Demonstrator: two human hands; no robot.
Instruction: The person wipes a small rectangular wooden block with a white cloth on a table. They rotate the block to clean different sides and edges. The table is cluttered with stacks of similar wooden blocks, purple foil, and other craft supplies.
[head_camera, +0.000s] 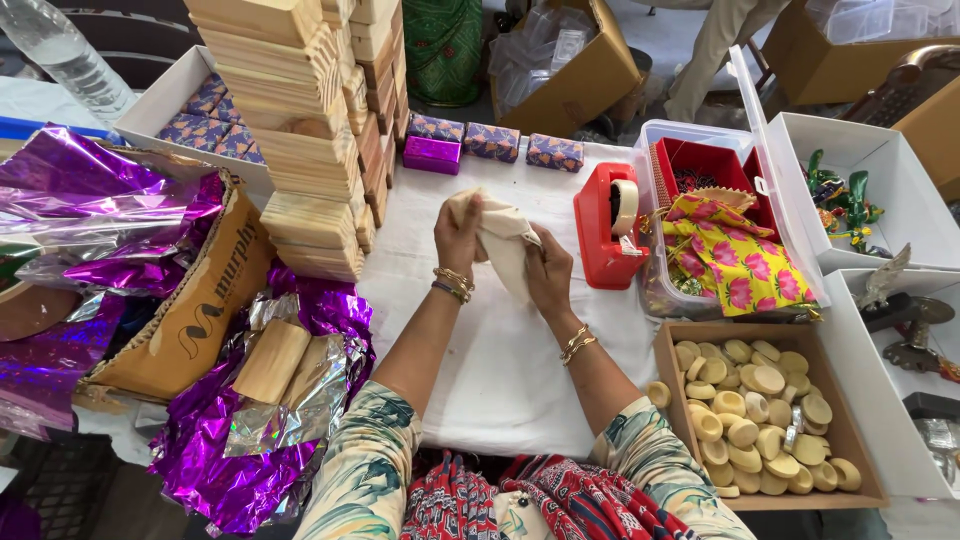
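- Both hands meet over the middle of the white-covered table (500, 360), each closed on the small cream cloth pouch (503, 245) held just above the cloth
- Left hand (458, 235) has its fingers curled round the pouch's upper left part, thumb side turned toward the camera, gold bangles at the wrist
- Right hand (548, 270) grips the pouch's lower right edge with fingers folded in, bangles on that wrist too
- Just right of the pouch stands a red plastic tape dispenser (608, 240) with a roll of pale tape, close to the right hand but apart from it
- Far left of the hands rises a tall stack of pale wooden boxes (310, 130), leaning a little
- Beyond the hands, along the far table edge, lies a row of small boxes wrapped in purple and patterned paper (490, 145)
- Right of the dispenser sits a clear plastic tub (700, 135) holding a red tray and a yellow cloth with pink flowers (735, 265)
- Near right, a brown cardboard box (850, 440) is filled with round cream-coloured soap-like discs (755, 415)
- Left and near left, crumpled purple metallic foil sheets (240, 440) spill over a cardboard carton (195, 310)
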